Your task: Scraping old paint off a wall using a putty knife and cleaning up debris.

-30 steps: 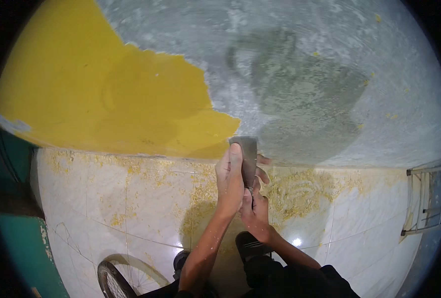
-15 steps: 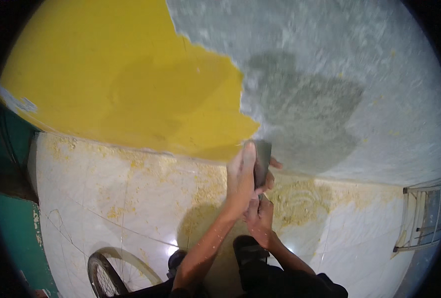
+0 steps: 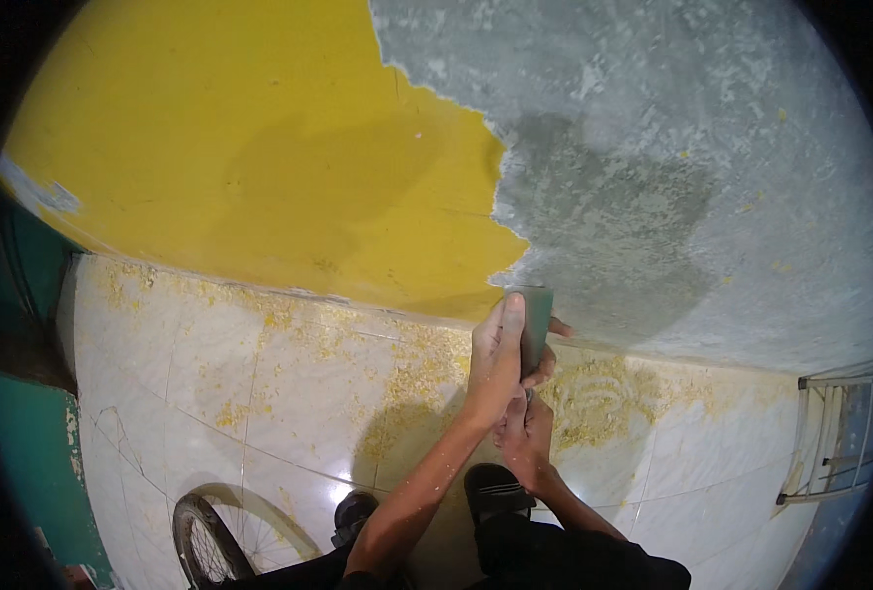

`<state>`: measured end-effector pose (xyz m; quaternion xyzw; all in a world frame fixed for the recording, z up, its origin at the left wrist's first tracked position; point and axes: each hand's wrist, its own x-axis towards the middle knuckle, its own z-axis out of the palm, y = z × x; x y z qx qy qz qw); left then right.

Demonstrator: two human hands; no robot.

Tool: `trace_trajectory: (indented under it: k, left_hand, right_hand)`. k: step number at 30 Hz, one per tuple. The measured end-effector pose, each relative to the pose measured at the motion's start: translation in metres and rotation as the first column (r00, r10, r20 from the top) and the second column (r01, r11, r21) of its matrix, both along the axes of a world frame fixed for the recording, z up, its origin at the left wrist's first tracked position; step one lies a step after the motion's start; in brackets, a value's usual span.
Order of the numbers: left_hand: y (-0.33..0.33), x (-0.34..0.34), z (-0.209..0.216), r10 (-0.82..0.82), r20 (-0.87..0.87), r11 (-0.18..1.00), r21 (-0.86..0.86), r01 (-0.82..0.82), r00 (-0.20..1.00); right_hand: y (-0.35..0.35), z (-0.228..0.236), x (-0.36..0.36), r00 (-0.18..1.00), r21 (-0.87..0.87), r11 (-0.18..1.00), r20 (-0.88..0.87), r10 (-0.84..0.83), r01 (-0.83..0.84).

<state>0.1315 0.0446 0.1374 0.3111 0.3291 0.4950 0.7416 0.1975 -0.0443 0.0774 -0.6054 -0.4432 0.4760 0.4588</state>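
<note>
1. The left hand (image 3: 496, 362), at the centre of the frame, is closed around the blade of a flat metal scraper (image 3: 538, 323), thumb pressed along its face and fingers curling out past its right side.
2. The right hand (image 3: 529, 441), just below, is curled tightly around the scraper's narrow lower end, mostly hidden by the fingers.
3. The scraper stands near centre, blade end upward, beside the lower tip of the yellow paint (image 3: 289, 206) where it borders grey wall (image 3: 653, 88); whether its edge touches, I cannot tell.
</note>
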Motion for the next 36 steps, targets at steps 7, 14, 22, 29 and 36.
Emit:
trace_trajectory:
  k: [7, 14, 22, 29, 36]
  left_hand:
    - [0.003, -0.012, 0.013, -0.015, -0.032, 0.999, 0.044, 0.017, 0.999]
    - [0.007, -0.004, 0.014, -0.037, -0.016, 0.998, 0.058, 0.038, 0.999]
    - [0.007, -0.007, 0.023, -0.014, -0.038, 0.997, 0.078, 0.017, 0.999]
    - [0.004, -0.006, 0.027, 0.012, -0.021, 0.997, 0.073, -0.011, 1.000]
    - [0.003, -0.008, 0.023, 0.081, -0.115, 0.994, 0.081, -0.072, 0.990]
  right_hand:
    - [0.011, 0.010, -0.010, 0.997, 0.037, 0.999, -0.077, -0.025, 0.028]
    - [0.007, 0.009, -0.006, 0.978, -0.040, 0.994, -0.176, -0.112, 0.107]
    - [0.011, 0.012, -0.001, 0.979, -0.019, 0.998, -0.193, -0.059, 0.056]
    - [0.011, 0.010, -0.006, 0.996, -0.023, 0.999, -0.076, -0.040, 0.039]
    - [0.010, 0.013, -0.013, 0.995, 0.081, 0.997, -0.103, 0.005, 0.004]
